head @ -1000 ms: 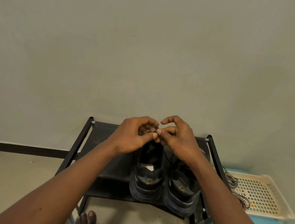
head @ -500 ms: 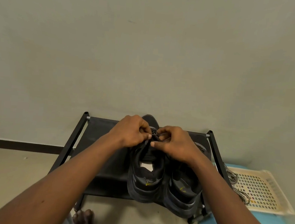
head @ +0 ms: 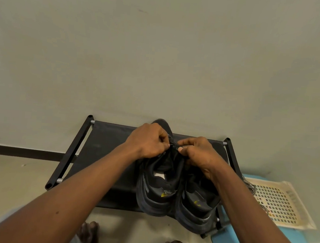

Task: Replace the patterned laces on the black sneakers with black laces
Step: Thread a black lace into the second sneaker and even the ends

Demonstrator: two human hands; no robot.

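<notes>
- Head view: a black lace [head: 174, 144] is pinched by left hand [head: 148, 141] and right hand [head: 200, 153] over the black sneakers [head: 155, 197], set at 6 o'clock.
- At 3 o'clock of them, patterned laces [head: 249, 186] are seen.

Two black sneakers [head: 157, 197] on a rack [head: 104, 142], left grip [head: 148, 139] and right grip [head: 200, 153] pinching black lace [head: 174, 144], patterned lace [head: 249, 186] by basket [head: 283, 204]

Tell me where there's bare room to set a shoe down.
Free: the rack shelf between its left bar and the left sneaker. Crowded: the right half, where the right sneaker sits alongside, and left hand and right hand pinch the black lace.
</notes>
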